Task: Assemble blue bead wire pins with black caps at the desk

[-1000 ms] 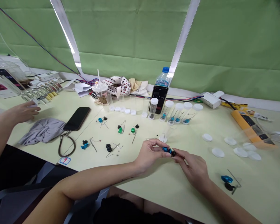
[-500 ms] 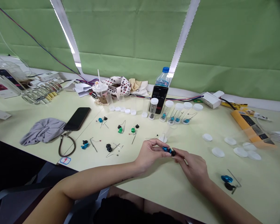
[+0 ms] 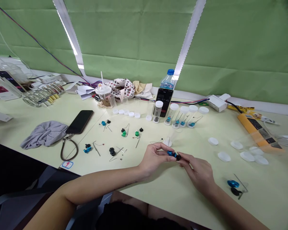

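My left hand pinches a small shiny blue part between thumb and fingers. Against its right end, my right hand grips a small black round part at the fingertips. The two parts touch; whether they are joined I cannot tell. Just behind my hands a clear tube with a white cap lies on the table. To the left are loose sets: a black part with hex keys, green parts, and a blue part. Another blue part lies at the right beside a black disc.
Capped clear tubes stand at the back, some holding blue parts, before a propped phone and a water bottle. White caps and an orange power strip are at right; a phone and grey cloth at left.
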The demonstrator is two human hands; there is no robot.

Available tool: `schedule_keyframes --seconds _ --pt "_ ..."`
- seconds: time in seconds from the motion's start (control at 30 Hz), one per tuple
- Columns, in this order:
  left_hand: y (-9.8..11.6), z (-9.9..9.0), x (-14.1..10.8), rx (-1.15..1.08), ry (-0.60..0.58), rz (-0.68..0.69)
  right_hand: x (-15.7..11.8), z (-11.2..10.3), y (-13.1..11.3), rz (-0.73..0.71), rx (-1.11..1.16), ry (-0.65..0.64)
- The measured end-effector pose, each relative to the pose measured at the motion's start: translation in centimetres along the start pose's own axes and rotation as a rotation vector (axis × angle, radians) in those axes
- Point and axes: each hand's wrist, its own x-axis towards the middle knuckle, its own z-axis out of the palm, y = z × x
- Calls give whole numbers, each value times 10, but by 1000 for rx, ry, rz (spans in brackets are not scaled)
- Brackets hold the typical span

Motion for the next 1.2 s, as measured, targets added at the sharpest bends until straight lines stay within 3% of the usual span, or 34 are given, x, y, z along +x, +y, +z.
schedule_keyframes --seconds 1.2 --pt "0 0 -1 -6 -3 3 -1 0 2 -21 12 -12"
